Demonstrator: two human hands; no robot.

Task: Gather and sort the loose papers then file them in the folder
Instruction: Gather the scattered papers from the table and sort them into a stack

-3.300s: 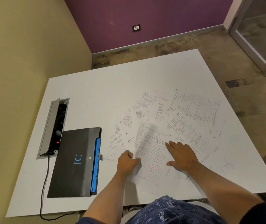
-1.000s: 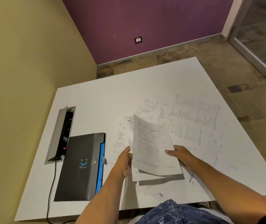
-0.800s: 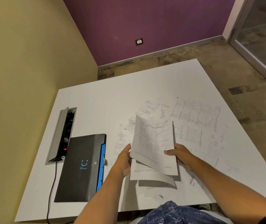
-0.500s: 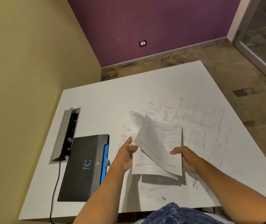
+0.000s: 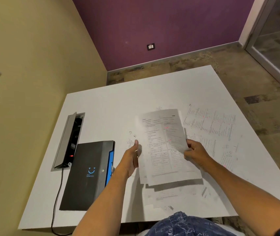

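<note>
Two hands hold stack of papers (image 5: 165, 147) up above counter (image 5: 112, 106), middle of frame. Left hand (image 5: 133, 157) at stack's left edge, fingers long and nearly straight along it, thumb up by top. Right hand (image 5: 194, 153) curled round right edge, pinching top sheets. Stack a bit blurred. More loose sheets (image 5: 210, 126) flat on counter, right of stack and under it. Black folder (image 5: 88, 174) with blue edge lies shut, lower left, just beside left arm.
</note>
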